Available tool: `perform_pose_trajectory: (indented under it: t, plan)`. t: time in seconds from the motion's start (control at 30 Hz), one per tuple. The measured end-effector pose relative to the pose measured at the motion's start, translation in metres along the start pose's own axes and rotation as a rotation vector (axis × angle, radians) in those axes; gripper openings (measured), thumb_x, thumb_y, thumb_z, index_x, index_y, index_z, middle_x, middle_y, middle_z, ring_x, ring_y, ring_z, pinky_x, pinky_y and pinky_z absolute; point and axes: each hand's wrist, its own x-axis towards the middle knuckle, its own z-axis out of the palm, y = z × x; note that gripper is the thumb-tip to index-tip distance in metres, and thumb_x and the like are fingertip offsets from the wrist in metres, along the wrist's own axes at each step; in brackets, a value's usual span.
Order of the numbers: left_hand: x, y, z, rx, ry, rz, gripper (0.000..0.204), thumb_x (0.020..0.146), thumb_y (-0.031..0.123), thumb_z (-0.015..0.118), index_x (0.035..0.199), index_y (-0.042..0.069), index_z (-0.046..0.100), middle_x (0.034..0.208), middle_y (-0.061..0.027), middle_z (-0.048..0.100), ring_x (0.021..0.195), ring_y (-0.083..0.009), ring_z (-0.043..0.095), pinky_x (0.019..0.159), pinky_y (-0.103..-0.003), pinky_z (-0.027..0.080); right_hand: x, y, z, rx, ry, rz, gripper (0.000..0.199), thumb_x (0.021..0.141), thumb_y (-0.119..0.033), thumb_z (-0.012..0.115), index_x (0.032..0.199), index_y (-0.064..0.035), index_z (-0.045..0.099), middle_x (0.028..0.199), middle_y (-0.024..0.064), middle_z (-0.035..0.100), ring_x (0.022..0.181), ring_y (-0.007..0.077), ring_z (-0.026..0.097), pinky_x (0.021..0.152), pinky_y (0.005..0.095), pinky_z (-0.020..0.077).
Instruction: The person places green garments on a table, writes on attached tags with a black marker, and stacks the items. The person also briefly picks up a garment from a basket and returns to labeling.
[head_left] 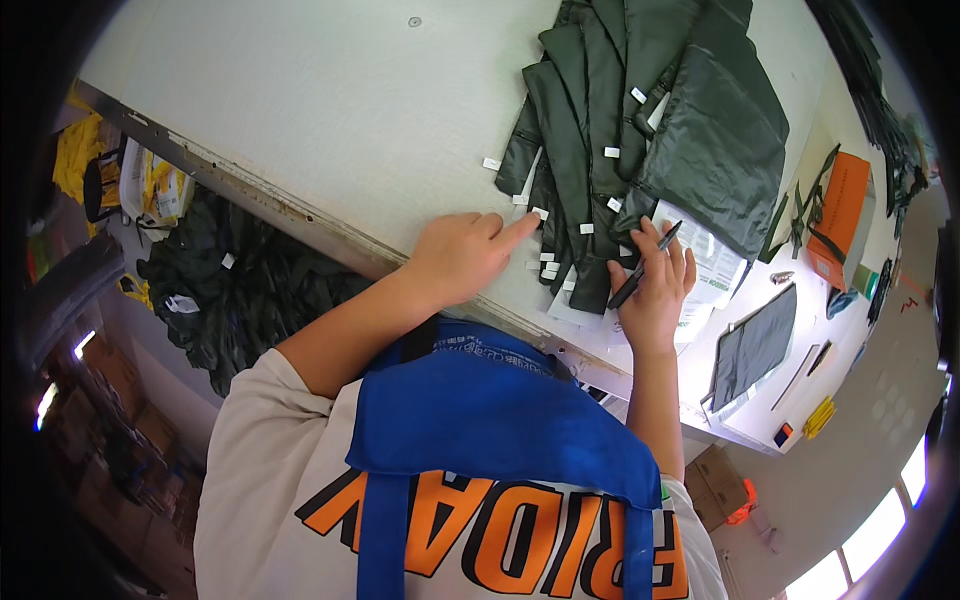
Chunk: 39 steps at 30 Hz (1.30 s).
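My right hand (655, 285) holds a black pen (640, 268) slanted between its fingers, resting over white printed papers (705, 262) and the lower edge of the dark fabric. My left hand (468, 255) reaches in with its index finger stretched out and the other fingers bent. That fingertip is at a small white tag (540, 214) and holds nothing. Several dark green-black fabric pieces (588, 120) lie fanned out and overlapping, with small white tags along their lower ends. A wider, smooth dark piece (722, 130) covers their right side.
An orange box (842, 215) stands at the right of the white table (300, 110). Nearer lie a flat dark pouch (752, 345) and a yellow bundle (819, 417). Below the table's left edge is a heap of dark fabric (235, 275), with yellow bags (80, 155) beyond.
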Motion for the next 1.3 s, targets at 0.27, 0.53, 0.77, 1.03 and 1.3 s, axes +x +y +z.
perform_pose_trajectory:
  t: [0.27,0.53,0.77,1.03,1.3]
  plan:
    - [0.014,0.018,0.013,-0.255,0.090,0.012,0.035,0.077,0.008,0.062,0.113,0.011,0.061,0.068,-0.0060,0.056,0.059,-0.0234,0.057,0.051,-0.037,0.046,-0.011,-0.015,-0.003,0.573,0.263,0.078,0.018,0.084,-0.008,0.063,0.101,-0.0016,0.066,0.085,0.0111,0.063,0.076,0.0230,0.057,0.076,0.0329,0.0429]
    - [0.022,0.037,0.000,-0.430,-0.085,-0.253,0.028,0.079,0.009,0.062,0.107,0.010,0.062,0.072,-0.0068,0.059,0.063,-0.0233,0.059,0.052,-0.037,0.045,-0.019,-0.029,0.029,0.692,0.354,0.235,0.015,0.076,-0.003,0.070,0.086,-0.0021,0.058,0.084,0.0139,0.065,0.072,0.0209,0.064,0.068,0.0292,0.0511]
    - [0.027,0.027,0.019,-0.122,0.024,0.121,0.042,0.070,0.009,0.067,0.112,0.011,0.064,0.069,-0.0025,0.053,0.061,-0.0204,0.058,0.052,-0.034,0.046,0.000,-0.028,0.037,0.649,0.319,0.231,0.015,0.077,-0.003,0.070,0.083,-0.0010,0.056,0.080,0.0141,0.065,0.078,0.0245,0.067,0.070,0.0319,0.0525]
    - [0.027,0.025,0.018,-0.239,-0.015,-0.013,0.031,0.075,0.008,0.064,0.106,0.009,0.062,0.075,-0.0076,0.061,0.066,-0.0268,0.062,0.058,-0.039,0.050,0.007,-0.027,0.039,0.651,0.330,0.168,0.014,0.076,-0.003,0.070,0.083,-0.0024,0.058,0.082,0.0142,0.065,0.072,0.0246,0.064,0.067,0.0321,0.0508]
    - [0.009,0.036,0.010,-0.546,-0.370,-0.426,0.027,0.082,0.024,0.058,0.106,0.012,0.059,0.082,-0.0177,0.065,0.076,-0.0383,0.063,0.066,-0.050,0.049,-0.013,-0.038,0.015,0.510,0.067,0.026,0.019,0.087,-0.008,0.056,0.104,-0.0030,0.061,0.101,0.0193,0.061,0.101,0.0394,0.056,0.090,0.0466,0.0418]
